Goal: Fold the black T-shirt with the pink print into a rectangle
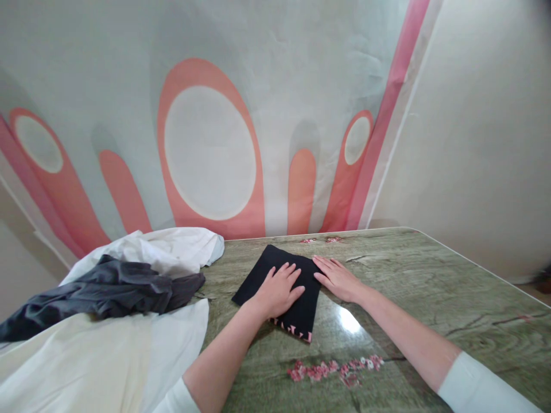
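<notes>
A folded black cloth [275, 265] lies flat on the table, with pink lettering or pattern showing along its near edge. My left hand [279, 291] rests palm down on top of it, fingers spread. At the cloth's right edge lies my right hand [337, 278], fingers stretched out and the fingertips touching the fabric. Neither hand grips anything. The garment's exact kind cannot be made out in its folded state.
The wood-patterned table [413, 275] carries printed pink flowers and a light reflection. On the left lie a dark grey garment [116, 287], a white cloth [172, 246] and a cream cloth [112, 361]. Behind stands a wall with a pink-and-grey printed covering [275, 86].
</notes>
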